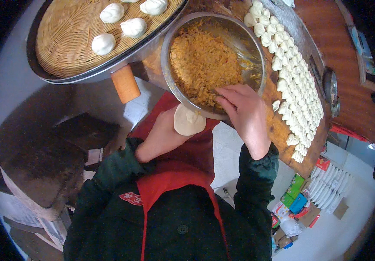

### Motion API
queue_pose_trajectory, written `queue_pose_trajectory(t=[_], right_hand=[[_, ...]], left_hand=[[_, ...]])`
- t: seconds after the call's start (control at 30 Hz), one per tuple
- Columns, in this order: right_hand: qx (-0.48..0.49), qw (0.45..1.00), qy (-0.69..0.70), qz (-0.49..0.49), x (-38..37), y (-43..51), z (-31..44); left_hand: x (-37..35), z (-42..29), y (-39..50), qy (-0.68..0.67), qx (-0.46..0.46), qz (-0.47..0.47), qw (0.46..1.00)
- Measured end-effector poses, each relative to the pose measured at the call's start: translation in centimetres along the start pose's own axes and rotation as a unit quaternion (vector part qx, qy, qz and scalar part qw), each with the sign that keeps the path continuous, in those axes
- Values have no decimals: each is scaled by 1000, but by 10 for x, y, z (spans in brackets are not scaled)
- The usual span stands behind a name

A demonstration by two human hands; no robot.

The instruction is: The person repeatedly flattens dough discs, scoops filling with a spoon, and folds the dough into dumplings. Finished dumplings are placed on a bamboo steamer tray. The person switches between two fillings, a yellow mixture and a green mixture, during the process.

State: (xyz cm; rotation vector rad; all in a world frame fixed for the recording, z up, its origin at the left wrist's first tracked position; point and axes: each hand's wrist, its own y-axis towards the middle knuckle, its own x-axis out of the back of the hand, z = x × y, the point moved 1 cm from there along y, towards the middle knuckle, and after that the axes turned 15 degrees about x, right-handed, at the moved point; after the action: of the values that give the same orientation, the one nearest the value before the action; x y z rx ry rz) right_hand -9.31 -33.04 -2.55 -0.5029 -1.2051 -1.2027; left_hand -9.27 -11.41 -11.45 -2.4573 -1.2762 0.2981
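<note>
A flat round dough wrapper (190,122) rests on my left hand (163,135), just below the rim of a metal mixing bowl (261,65). Orange-brown chopped filling (203,58) covers most of the bowl's inside. My right hand (244,114) reaches over the near right rim, its fingertips in the filling; whether they pinch any of it I cannot tell. At the upper left, several filled dough buns (103,44) sit on a round woven tray (67,39). Many small dough pieces (285,81) lie in rows right of the bowl.
The woven tray lies in a dark-rimmed pan with a wooden handle (125,84) pointing towards me. The wooden worktop (272,127) has its near edge at the right. A metal container (331,86) stands beyond the dough pieces. Boxes (293,191) and stacked white packages (329,186) lie lower right.
</note>
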Motion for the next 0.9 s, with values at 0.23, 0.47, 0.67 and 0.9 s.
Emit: queue_pose_trajectory(t=[0.23,0.47,0.67,0.9], right_hand=[[-33,998,-20,-49,10,11,-16],[52,984,-115,-123,1,61,-65],[43,991,-123,-40,-8,37,-52],[66,996,-49,-46,-9,19,-17]], left_hand=[[-12,13,7,-96,26,1,995],[-8,13,14,-30,-36,-5,999],[0,5,13,-19,31,52,998],[-3,-1,11,-55,-7,-5,998]])
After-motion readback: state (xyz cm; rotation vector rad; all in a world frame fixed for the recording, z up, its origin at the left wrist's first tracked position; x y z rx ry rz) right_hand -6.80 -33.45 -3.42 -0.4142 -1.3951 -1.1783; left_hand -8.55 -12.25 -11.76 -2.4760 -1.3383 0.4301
